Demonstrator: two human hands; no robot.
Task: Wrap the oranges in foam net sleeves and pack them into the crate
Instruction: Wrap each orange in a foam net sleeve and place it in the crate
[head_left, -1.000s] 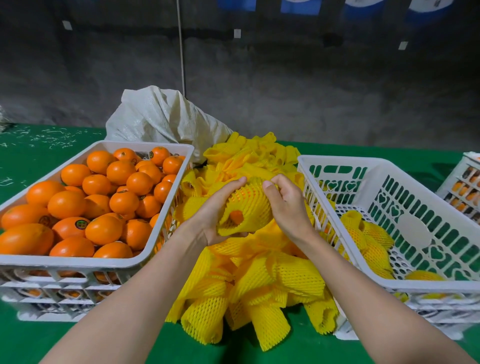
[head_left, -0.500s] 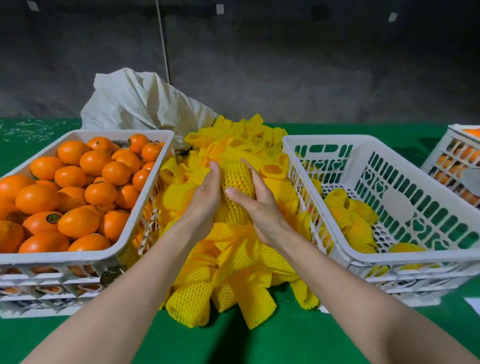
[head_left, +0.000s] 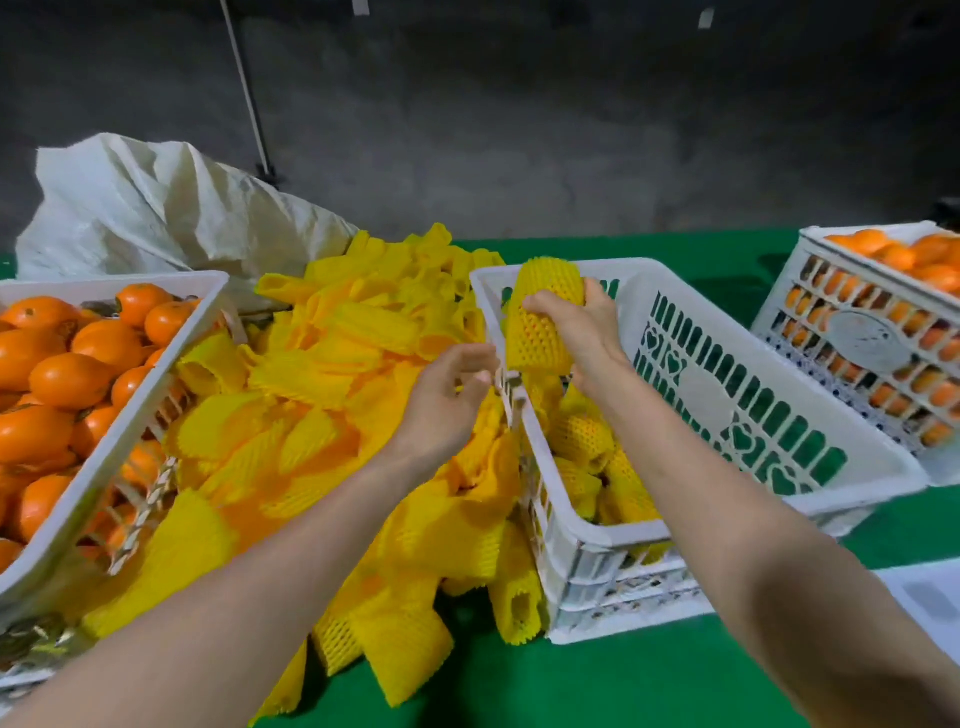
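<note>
Right hand (head_left: 582, 332) over left end of white crate (head_left: 701, 384), fingers curled round wrapped orange (head_left: 540, 317) in yellow foam net sleeve, held upright above rim. Left hand (head_left: 447, 400) just beside crate's left wall, fingers loosely bent, holding nothing. Other wrapped oranges (head_left: 587, 441) lie inside crate. Pile of empty sleeves (head_left: 322, 374) on green table (head_left: 571, 686), between this crate and left crate (head_left: 78, 285) with bare oranges (head_left: 67, 379)

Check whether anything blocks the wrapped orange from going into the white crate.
Nothing visible does. The right hand holds the wrapped orange over the open white crate, past its rim; the left hand is outside it.
</note>
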